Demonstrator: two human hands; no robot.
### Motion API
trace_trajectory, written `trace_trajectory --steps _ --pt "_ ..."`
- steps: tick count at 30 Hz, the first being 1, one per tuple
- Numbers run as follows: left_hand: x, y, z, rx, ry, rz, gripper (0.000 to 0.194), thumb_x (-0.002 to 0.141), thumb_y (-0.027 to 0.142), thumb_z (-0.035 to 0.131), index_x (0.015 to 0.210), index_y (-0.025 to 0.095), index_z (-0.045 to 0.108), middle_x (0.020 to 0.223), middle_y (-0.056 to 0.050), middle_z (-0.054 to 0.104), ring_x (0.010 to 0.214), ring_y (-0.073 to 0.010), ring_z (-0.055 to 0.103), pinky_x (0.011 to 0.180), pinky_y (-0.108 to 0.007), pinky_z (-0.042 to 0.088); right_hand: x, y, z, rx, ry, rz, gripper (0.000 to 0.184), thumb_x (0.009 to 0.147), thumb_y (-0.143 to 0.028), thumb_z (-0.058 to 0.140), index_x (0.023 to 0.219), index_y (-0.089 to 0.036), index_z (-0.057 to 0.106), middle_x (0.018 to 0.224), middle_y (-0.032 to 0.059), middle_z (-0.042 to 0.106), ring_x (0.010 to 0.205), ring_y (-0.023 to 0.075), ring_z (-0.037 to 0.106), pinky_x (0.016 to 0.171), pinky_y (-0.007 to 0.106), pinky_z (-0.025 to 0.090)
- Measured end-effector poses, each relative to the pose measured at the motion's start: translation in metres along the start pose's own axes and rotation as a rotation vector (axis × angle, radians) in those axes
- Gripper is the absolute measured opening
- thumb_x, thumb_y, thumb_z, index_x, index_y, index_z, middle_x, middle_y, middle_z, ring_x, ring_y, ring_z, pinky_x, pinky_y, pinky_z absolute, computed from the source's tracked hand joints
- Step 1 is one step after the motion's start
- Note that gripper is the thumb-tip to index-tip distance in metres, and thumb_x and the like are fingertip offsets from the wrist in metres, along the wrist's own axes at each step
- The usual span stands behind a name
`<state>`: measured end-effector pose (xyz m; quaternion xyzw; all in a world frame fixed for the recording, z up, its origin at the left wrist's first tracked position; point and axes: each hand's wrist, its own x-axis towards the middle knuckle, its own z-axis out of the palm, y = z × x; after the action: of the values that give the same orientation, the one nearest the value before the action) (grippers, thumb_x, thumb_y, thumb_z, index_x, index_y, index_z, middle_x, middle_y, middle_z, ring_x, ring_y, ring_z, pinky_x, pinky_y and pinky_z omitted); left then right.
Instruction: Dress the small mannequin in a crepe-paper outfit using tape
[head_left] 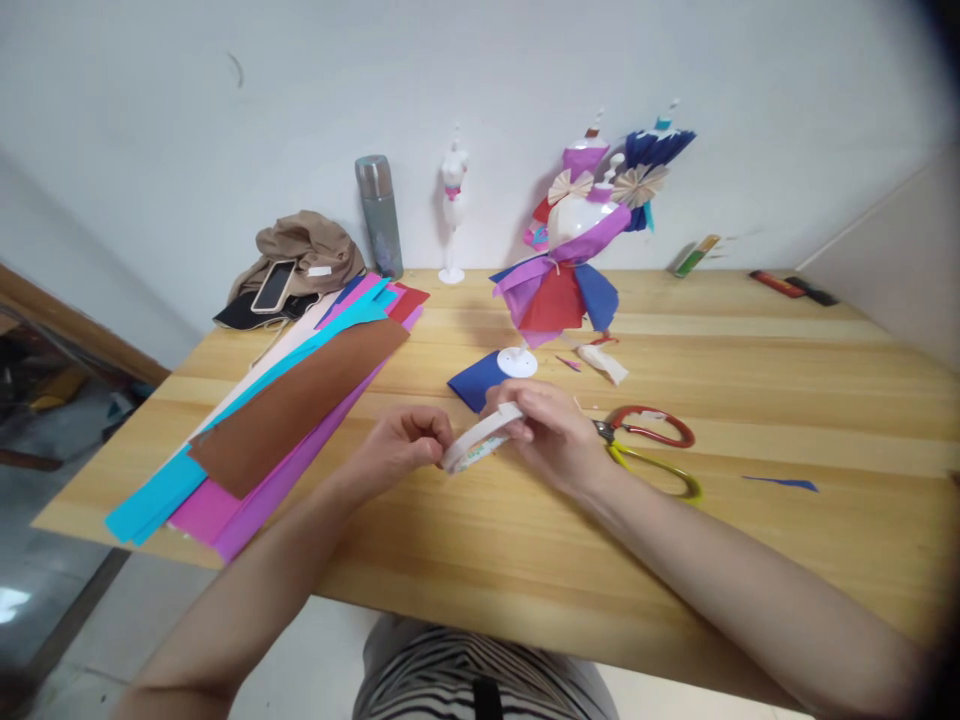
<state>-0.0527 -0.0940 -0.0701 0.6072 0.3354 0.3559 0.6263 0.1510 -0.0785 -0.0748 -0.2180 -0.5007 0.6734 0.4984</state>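
My right hand (551, 432) grips a white roll of tape (480, 438) above the wooden table (787, 400). My left hand (401, 445) pinches at the roll's left end, fingers closed on its edge. Just behind the hands lies a dark blue paper piece (474, 380) and the white round base of a mannequin (570, 225) dressed in purple, red and blue paper. Scissors (649, 450) with a red and a yellow handle lie right beside my right hand.
A stack of coloured paper sheets (300, 400) spreads over the table's left side. At the back stand a grey flask (379, 215), a bare white mannequin (453, 205), a brown cloth with a phone (274, 285), and more dressed mannequins (649, 165). A blue paper scrap (784, 483) lies at right.
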Motion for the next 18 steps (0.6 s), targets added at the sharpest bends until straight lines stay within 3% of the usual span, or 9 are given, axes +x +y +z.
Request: trace_trajectory --steps 4,8,13,15,18 --pt "0.0 -0.008 -0.002 -0.042 -0.033 0.001 0.072 0.069 0.086 0.063 0.072 0.014 0.068 0.065 -0.004 0.063 0.062 -0.015 0.056 0.062 -0.027 0.042 0.003 -0.001 0.001 -0.01 0.063 -0.006 0.045 0.085 -0.044 0.068 0.052 -0.022 0.046 0.051 -0.0044 0.032 0.052 0.0133 0.033 0.057 0.032 0.027" --pt "0.0 -0.007 -0.009 0.002 -0.074 0.068 0.047 0.085 0.062 0.07 0.075 0.016 0.073 0.074 -0.004 0.064 0.071 -0.0145 0.057 0.07 -0.027 0.044 0.004 0.0 0.003 -0.024 0.109 0.027 0.037 0.079 -0.049 0.073 0.061 -0.021 0.056 0.05 -0.0057 0.036 0.052 0.0124 0.034 0.057 0.03 0.027" --pt "-0.005 0.008 -0.012 0.082 -0.293 0.133 0.037 0.094 0.051 0.062 0.086 0.018 0.075 0.096 -0.008 0.068 0.09 -0.0202 0.062 0.083 -0.032 0.047 0.001 0.008 0.003 -0.072 0.084 0.026 0.033 0.08 -0.051 0.074 0.081 -0.019 0.069 0.056 -0.0053 0.048 0.053 0.0109 0.04 0.055 0.028 0.03" --pt "-0.007 0.014 -0.011 0.167 -0.361 0.09 0.04 0.096 0.052 0.058 0.086 0.017 0.072 0.089 -0.007 0.067 0.085 -0.0192 0.061 0.081 -0.031 0.047 0.002 0.009 0.0 -0.147 0.066 -0.018 0.034 0.08 -0.053 0.075 0.087 -0.02 0.071 0.068 -0.0015 0.059 0.063 0.0133 0.052 0.061 0.029 0.039" --pt "-0.011 0.022 -0.012 0.242 -0.341 0.005 0.045 0.096 0.054 0.057 0.075 0.015 0.065 0.072 -0.002 0.059 0.066 -0.0123 0.053 0.065 -0.025 0.042 0.007 0.008 -0.009 -0.356 0.012 -0.119 0.031 0.087 -0.05 0.068 0.096 -0.021 0.072 0.09 0.0045 0.069 0.087 0.0188 0.064 0.08 0.034 0.049"
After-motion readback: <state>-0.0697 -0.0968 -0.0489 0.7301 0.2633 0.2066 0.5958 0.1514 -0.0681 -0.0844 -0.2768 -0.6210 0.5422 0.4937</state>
